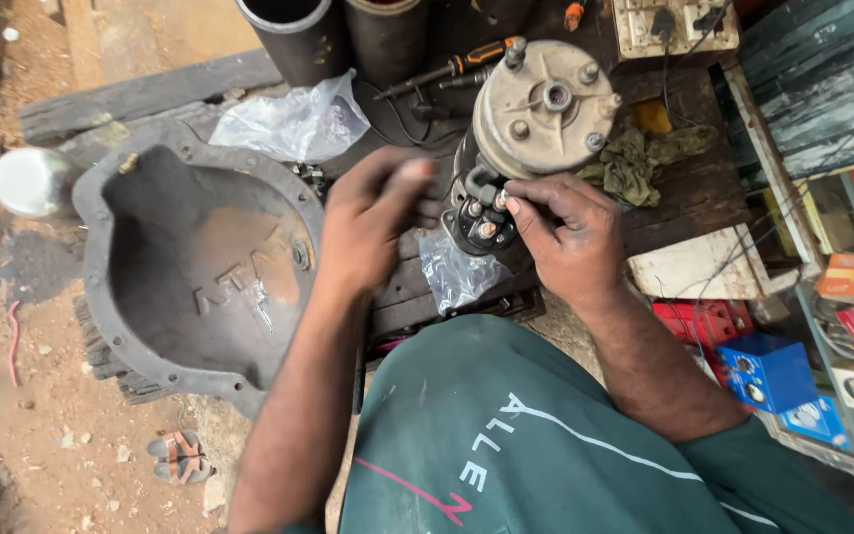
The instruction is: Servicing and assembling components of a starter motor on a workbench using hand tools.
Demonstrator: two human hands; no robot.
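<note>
here, nearest the camera, the right hand (pixel 570 237) pinches its fingertips on a small terminal nut on the solenoid (pixel 481 222), likely to steady it for turning. the left hand (pixel 373 222) is blurred, fingers half curled beside the solenoid; whether it grips anything i cannot tell. the solenoid sits on the side of the starter motor (pixel 541 114), which stands on end on the bench (pixel 704 198), so its terminals face the person. left lies a dished iron cover (pixel 200 267); beyond, a screwdriver (pixel 457 67) and plastic bag (pixel 298 124).
</note>
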